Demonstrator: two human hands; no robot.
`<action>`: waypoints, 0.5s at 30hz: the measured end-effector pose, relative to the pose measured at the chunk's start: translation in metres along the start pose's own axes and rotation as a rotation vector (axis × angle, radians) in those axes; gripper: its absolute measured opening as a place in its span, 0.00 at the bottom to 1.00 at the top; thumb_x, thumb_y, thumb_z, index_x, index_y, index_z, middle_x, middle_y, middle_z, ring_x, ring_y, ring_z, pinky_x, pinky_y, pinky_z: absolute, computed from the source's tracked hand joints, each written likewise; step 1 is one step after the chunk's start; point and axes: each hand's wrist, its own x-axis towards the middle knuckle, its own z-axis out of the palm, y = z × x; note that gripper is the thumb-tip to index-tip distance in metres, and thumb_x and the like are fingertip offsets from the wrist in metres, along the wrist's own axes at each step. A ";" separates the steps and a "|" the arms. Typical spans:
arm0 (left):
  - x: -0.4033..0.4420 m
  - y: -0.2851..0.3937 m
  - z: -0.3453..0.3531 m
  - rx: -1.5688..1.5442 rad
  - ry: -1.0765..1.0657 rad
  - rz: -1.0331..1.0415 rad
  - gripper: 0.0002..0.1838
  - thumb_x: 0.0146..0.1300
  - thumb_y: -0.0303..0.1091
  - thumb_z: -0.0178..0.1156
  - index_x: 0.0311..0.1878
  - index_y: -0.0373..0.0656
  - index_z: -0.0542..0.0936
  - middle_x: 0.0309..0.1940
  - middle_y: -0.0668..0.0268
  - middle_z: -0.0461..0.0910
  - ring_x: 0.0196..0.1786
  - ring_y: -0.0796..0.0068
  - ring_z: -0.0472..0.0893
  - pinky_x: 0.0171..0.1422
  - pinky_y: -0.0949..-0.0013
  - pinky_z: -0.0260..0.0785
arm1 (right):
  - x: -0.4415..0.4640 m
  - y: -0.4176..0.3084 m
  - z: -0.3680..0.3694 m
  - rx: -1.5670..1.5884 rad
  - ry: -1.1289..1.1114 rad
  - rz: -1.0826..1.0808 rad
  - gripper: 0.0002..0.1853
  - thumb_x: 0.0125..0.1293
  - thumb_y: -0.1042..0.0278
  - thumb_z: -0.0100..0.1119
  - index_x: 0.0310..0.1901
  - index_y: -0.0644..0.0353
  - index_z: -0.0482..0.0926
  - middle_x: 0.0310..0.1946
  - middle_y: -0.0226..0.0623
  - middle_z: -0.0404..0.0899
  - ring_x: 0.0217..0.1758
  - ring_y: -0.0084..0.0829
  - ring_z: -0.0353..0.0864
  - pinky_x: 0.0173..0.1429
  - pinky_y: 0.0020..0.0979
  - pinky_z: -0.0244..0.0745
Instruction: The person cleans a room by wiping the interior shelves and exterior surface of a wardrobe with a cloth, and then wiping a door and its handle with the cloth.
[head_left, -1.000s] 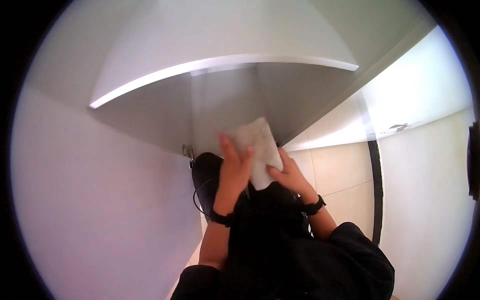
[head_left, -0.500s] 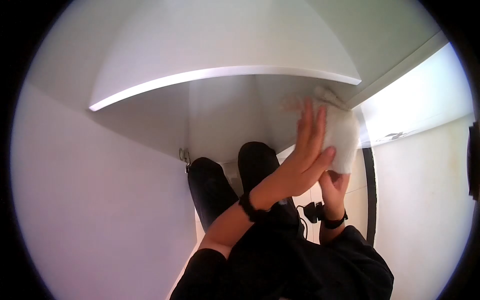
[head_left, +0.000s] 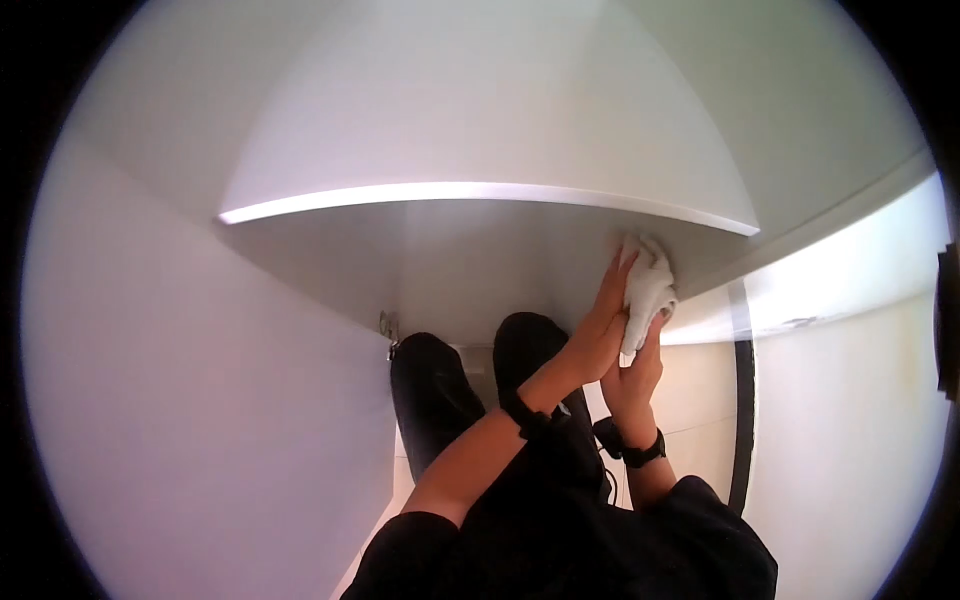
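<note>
Bunched white fabric cloth (head_left: 652,290) is grasped in fingers of left hand (head_left: 598,340) and right hand (head_left: 632,388) | near white panel-like shelf (head_left: 470,191) | not yet put down; extent done cannot be told

Under the shelf (head_left: 480,120) we have room to reach inward at the middle and left, above our left knee (head_left: 425,365) and right knee (head_left: 528,338), which block low down. The left panel (head_left: 220,380) and metal fitting (head_left: 389,330) bound one side; our left hand (head_left: 600,343), right hand (head_left: 632,388) and white cloth (head_left: 650,295) crowd the other.
</note>
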 end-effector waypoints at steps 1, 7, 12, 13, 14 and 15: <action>-0.007 -0.020 -0.003 -0.068 0.006 -0.055 0.32 0.65 0.27 0.38 0.73 0.39 0.45 0.74 0.49 0.37 0.76 0.49 0.40 0.77 0.56 0.37 | -0.007 0.004 0.006 0.004 -0.071 0.071 0.38 0.57 0.74 0.59 0.67 0.73 0.52 0.57 0.63 0.69 0.58 0.55 0.74 0.57 0.39 0.72; -0.011 -0.059 0.002 0.021 0.067 -0.158 0.30 0.67 0.31 0.42 0.72 0.39 0.52 0.67 0.48 0.56 0.69 0.59 0.59 0.70 0.61 0.55 | -0.018 -0.002 0.031 0.616 -0.101 0.463 0.38 0.64 0.75 0.52 0.73 0.58 0.45 0.72 0.45 0.49 0.70 0.37 0.59 0.68 0.35 0.61; 0.019 -0.005 -0.003 0.763 0.172 0.319 0.30 0.62 0.29 0.44 0.68 0.34 0.55 0.63 0.42 0.58 0.64 0.39 0.59 0.68 0.56 0.56 | 0.022 -0.012 0.033 0.514 0.178 0.318 0.43 0.63 0.66 0.60 0.72 0.59 0.42 0.72 0.46 0.47 0.73 0.40 0.53 0.73 0.40 0.50; 0.033 0.031 0.003 0.459 0.182 0.261 0.29 0.62 0.29 0.44 0.67 0.33 0.56 0.63 0.40 0.58 0.64 0.38 0.59 0.68 0.54 0.56 | 0.036 -0.018 0.029 0.518 0.248 0.264 0.43 0.65 0.60 0.58 0.72 0.59 0.41 0.73 0.46 0.44 0.73 0.41 0.52 0.73 0.40 0.51; 0.045 0.053 0.003 0.146 0.191 0.198 0.28 0.62 0.29 0.44 0.66 0.32 0.58 0.62 0.39 0.58 0.64 0.38 0.59 0.68 0.53 0.55 | 0.049 -0.018 0.028 0.525 0.236 0.255 0.43 0.65 0.60 0.58 0.72 0.59 0.41 0.73 0.46 0.44 0.73 0.41 0.52 0.73 0.40 0.51; 0.055 0.059 0.000 0.150 0.201 0.201 0.28 0.62 0.29 0.44 0.66 0.32 0.58 0.62 0.39 0.58 0.64 0.38 0.59 0.68 0.53 0.55 | 0.061 -0.016 0.028 0.547 0.284 0.237 0.41 0.68 0.60 0.54 0.73 0.58 0.40 0.73 0.45 0.43 0.73 0.41 0.53 0.72 0.40 0.53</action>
